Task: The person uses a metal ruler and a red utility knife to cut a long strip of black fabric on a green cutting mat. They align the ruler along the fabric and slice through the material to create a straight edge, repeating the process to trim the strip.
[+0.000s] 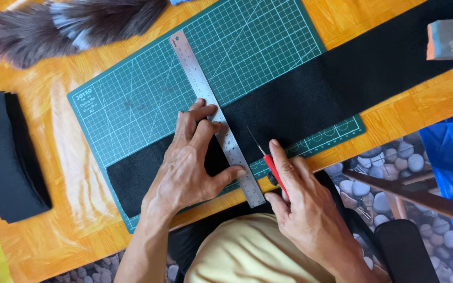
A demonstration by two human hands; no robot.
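Head view: your left hand (pixel 187 167) lies flat and spread, grip open, nothing clasped. Its fingers (pixel 204 112) press down on the ruler (pixel 213 112), and the thumb touches the ruler's edge lower down. Your right hand (pixel 302 202) has its grip closed around one red knife (pixel 273 170), index finger laid along the handle. The thin blade points up and away from you, its tip over the felt (pixel 310 97) just right of the ruler; whether the tip touches the felt you cannot tell.

Counts: one steel ruler, one knife, one green mat (pixel 148 89), one long black felt strip. The ruler runs diagonally from the mat's top to its near edge, crossing the strip. The strip lies across the mat's lower half and runs off the mat at upper right over the wooden surface (pixel 74 178).

Around: one folded stack of black cloth (pixel 9 157) on the left of the surface, well apart from the mat. One grey fur piece (pixel 69 23) at top left, just beyond the mat's corner. One grey block (pixel 452 39) with an orange side at top right, sitting on the strip's far end. Blue plastic (pixel 449 157) at right, off the surface, above a pebble-patterned floor (pixel 394 162). Your left palm covers part of the strip beside the ruler.
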